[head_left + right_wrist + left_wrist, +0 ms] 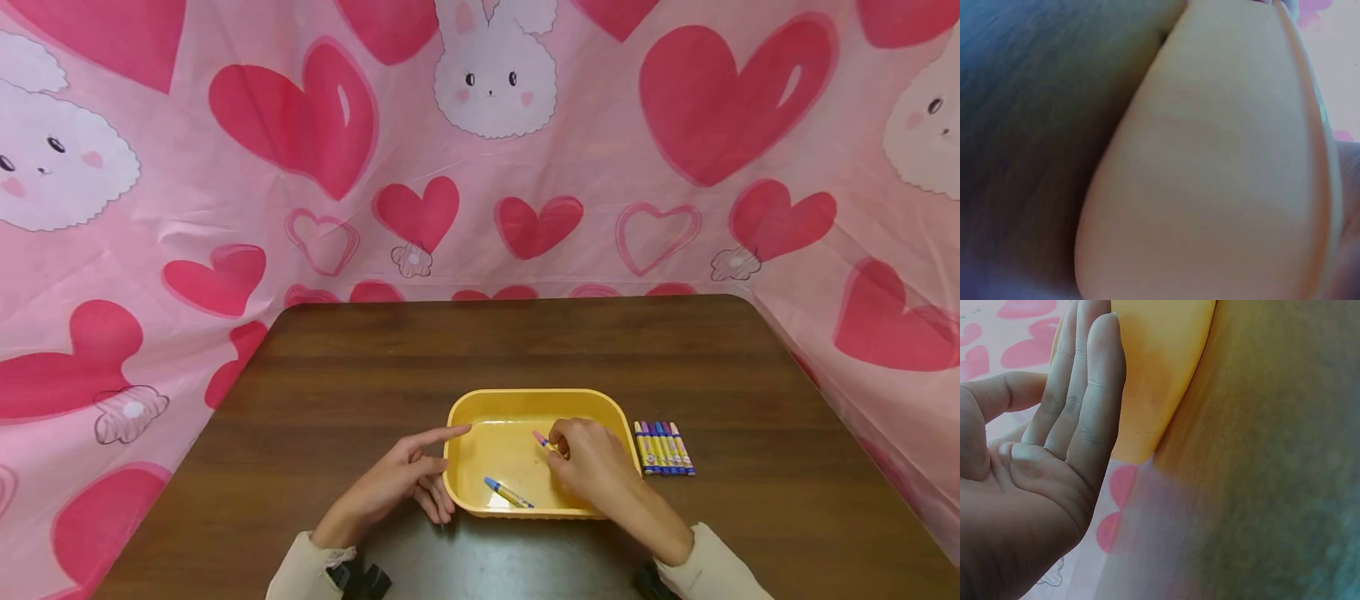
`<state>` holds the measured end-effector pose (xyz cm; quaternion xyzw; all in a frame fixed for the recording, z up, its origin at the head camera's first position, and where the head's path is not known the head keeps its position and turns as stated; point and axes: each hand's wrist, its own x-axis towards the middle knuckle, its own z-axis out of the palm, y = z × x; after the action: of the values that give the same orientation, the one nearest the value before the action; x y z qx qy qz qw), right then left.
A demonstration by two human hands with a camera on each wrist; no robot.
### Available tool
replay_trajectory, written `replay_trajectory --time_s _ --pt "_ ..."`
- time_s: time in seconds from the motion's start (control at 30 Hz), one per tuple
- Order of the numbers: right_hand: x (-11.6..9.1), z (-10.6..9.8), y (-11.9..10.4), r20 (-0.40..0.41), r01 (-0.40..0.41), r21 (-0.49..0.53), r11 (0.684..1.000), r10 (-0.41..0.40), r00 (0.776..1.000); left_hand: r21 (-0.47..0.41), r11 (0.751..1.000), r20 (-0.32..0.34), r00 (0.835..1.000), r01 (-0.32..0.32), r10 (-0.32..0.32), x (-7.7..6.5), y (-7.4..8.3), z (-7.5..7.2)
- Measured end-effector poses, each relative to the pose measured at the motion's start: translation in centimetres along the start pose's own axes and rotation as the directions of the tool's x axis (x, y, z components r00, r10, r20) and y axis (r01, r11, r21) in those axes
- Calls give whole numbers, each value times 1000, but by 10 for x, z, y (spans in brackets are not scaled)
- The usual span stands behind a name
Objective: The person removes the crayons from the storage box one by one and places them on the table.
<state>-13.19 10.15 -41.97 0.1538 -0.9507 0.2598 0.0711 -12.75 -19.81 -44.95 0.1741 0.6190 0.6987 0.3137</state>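
Observation:
A yellow plastic basin (495, 404) sits on the table in the head view. Inside it my right hand (596, 467) pinches a pink-capped marker (540, 438), whose lower part the fingers hide. A blue-capped marker (508, 492) lies near the basin's front wall. At the left rim is my left hand (397, 479), its index finger reaching over the edge. In the left wrist view the straight fingers (1099, 381) of that hand stand against the basin's outer wall (1160, 369). The right wrist view is mostly filled by the basin's outside (1210, 156).
Right of the basin, several markers (663, 450) lie side by side in a row, caps pointing away. The dark wooden table (360, 358) reaches back to a pink curtain (480, 242) printed with hearts and rabbits.

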Motion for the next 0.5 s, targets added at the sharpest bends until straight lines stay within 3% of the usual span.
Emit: replay_trajectory --time_s 0.37,0.5 --pt "-10 -40 25 -112 -49 57 997 55 992 -5 1000 4 1000 0 0 0 1 0" --pt "-15 -60 42 -151 -100 108 989 116 982 -4 1000 3 1000 4 -4 0 0 -1"
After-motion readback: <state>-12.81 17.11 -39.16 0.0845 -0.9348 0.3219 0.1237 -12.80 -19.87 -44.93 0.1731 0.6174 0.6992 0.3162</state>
